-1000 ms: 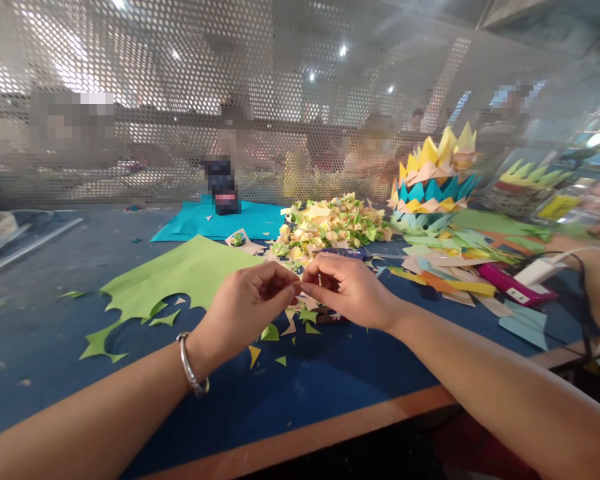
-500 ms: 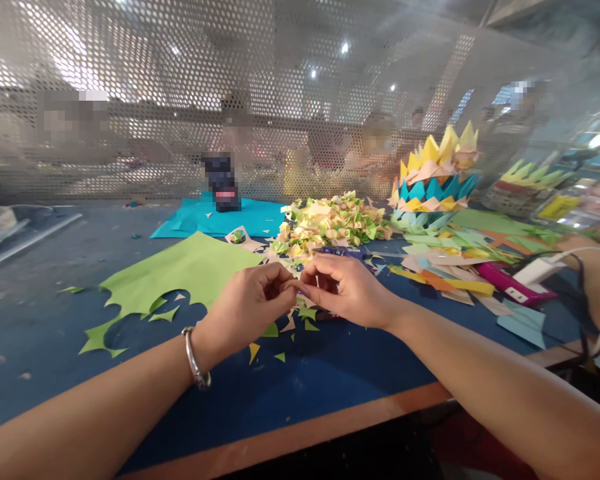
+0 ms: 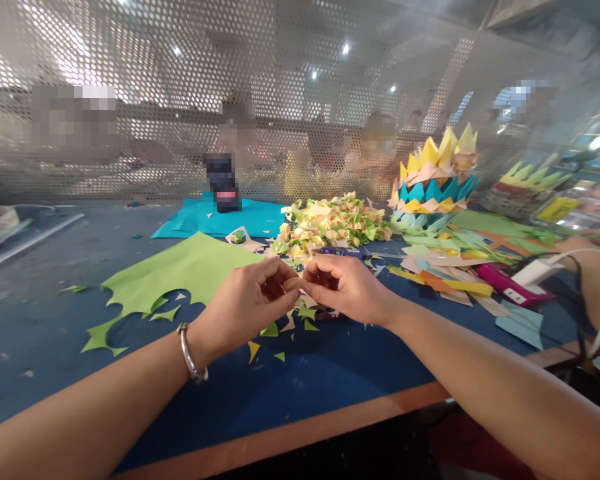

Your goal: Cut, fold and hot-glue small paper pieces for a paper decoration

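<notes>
My left hand (image 3: 260,293), a silver bangle (image 3: 191,355) on its wrist, has thumb and fingers pinched together. Opposite it, my right hand (image 3: 347,288) is pinched too, and the fingertips of both nearly meet above the table. Whatever lies between them is too small and covered to make out. Green, yellow and pale paper scraps (image 3: 307,313) are scattered beneath my hands. To the left lies a green paper sheet (image 3: 180,270) with rounded bites cut from its edge. Just behind my hands rises a heap of small folded paper pieces (image 3: 335,223), green, yellow and peach.
Behind the green sheet lies a blue paper sheet (image 3: 250,217) with a dark object (image 3: 223,183) on it. Stacked paper crowns (image 3: 435,177) and paper strips (image 3: 445,267) are at right, near a magenta power strip (image 3: 515,283) with cables. Another person's arm (image 3: 585,273) reaches in there.
The two hands stay pinched in front of the heap, their fingertips shifted slightly. My left wrist has moved a little to the left.
</notes>
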Demonstrator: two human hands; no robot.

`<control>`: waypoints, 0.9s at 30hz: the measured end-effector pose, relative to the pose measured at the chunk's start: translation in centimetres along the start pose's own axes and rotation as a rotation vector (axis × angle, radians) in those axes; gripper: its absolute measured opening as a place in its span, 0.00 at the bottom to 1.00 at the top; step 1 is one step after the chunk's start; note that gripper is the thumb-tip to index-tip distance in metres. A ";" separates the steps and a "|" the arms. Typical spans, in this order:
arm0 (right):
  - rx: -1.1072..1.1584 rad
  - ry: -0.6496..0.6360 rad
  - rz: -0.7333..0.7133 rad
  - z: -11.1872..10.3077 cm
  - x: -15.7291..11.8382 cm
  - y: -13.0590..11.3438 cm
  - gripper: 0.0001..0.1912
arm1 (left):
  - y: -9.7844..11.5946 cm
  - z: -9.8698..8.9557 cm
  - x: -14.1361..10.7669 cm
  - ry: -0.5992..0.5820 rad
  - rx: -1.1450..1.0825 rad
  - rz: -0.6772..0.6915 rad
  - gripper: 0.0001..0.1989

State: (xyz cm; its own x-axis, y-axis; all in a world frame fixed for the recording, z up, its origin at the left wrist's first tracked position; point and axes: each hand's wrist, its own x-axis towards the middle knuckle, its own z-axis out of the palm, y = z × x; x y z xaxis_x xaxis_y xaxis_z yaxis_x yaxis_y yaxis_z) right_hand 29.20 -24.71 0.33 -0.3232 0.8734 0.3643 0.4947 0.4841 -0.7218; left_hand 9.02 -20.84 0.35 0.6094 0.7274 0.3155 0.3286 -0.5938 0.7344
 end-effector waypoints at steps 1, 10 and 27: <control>-0.004 -0.002 0.006 0.0 0.0 0.0 0.10 | 0.0 0.0 0.0 -0.002 -0.011 -0.007 0.08; -0.004 -0.018 0.019 0.1 0.0 0.2 0.10 | -0.2 -0.2 0.0 -0.048 0.003 -0.064 0.14; -0.049 -0.012 -0.025 0.0 0.0 0.2 0.10 | -1.2 0.2 0.2 -0.079 -0.187 -0.064 0.08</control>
State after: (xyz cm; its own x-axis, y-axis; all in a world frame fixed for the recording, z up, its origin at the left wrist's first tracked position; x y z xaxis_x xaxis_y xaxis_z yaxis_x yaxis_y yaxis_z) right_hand 29.27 -24.62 0.22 -0.3455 0.8607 0.3740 0.5254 0.5077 -0.6828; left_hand 8.91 -20.08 -0.57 0.6488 0.7279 0.2220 0.2332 -0.4679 0.8525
